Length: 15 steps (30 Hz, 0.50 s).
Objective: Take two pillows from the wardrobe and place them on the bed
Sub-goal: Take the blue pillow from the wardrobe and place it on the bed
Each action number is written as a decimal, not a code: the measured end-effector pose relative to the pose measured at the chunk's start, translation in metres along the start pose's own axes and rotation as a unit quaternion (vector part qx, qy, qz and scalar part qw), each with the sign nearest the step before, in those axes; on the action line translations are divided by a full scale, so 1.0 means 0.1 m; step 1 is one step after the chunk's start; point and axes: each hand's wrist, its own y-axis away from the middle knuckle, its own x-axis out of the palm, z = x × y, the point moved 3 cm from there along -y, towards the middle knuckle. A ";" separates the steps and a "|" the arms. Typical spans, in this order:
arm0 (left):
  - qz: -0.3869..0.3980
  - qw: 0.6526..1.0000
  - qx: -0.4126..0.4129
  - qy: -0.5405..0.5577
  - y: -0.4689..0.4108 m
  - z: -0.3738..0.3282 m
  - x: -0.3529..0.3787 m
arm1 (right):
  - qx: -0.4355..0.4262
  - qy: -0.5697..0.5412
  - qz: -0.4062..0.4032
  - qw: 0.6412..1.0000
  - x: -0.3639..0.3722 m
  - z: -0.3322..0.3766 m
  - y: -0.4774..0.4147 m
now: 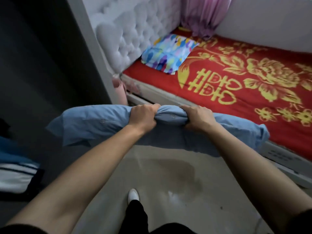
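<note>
A long light-blue pillow (94, 122) hangs in the air in front of me, held level above the floor beside the bed. My left hand (143, 115) and my right hand (197, 117) both grip its bunched middle, close together. The bed (253, 78) lies ahead and to the right under a red cover with gold flowers. A colourful patterned pillow (168, 51) rests flat on the bed by the white tufted headboard (135, 31). The dark wardrobe (33, 56) stands at my left; its inside is too dark to make out.
Folded blue and white fabric (15, 168) shows at the left edge. A pink curtain (202, 16) hangs over the bed's far corner. Grey floor (168, 174) with a stain lies under the pillow. My foot in a white shoe (133, 195) is below.
</note>
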 end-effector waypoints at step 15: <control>-0.122 0.985 0.037 0.118 -2.06 0.62 -0.29 | 0.034 0.134 -0.129 0.982 -1.36 -0.17 -1.63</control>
